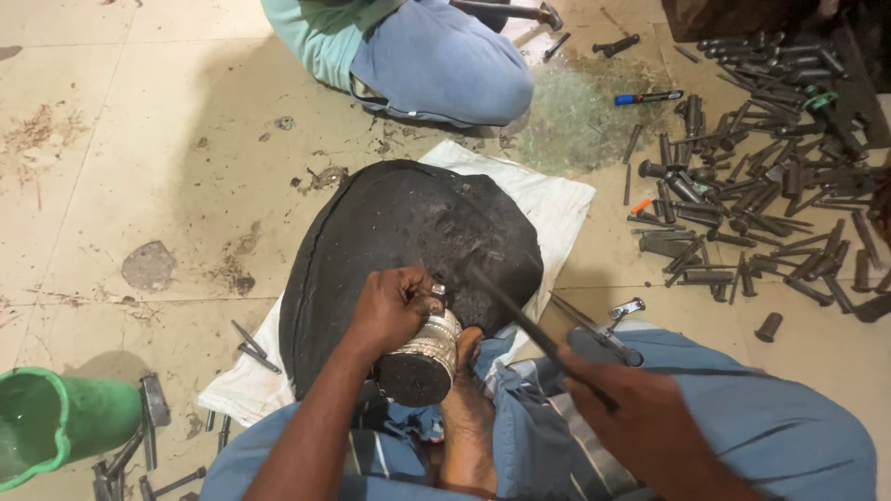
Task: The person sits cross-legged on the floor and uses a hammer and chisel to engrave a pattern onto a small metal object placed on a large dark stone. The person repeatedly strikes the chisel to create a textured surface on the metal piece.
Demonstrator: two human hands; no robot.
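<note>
My left hand [394, 306] pinches a small metal punch, its tip set on a patterned silver cylinder [436, 336] filled with black pitch. The cylinder leans against a big black rounded block [390, 223] and my bare foot [467, 408] props it from below. In my right hand [640, 422] a thin dark hammer [520, 315] is gripped, its handle slanting up left with the head just above the cylinder.
The black block rests on a white cloth [548, 199]. A heap of dark steel punches [752, 204] covers the floor at the right. Another person [418, 56] crouches at the top. A green bucket [51, 422] stands lower left beside several tools.
</note>
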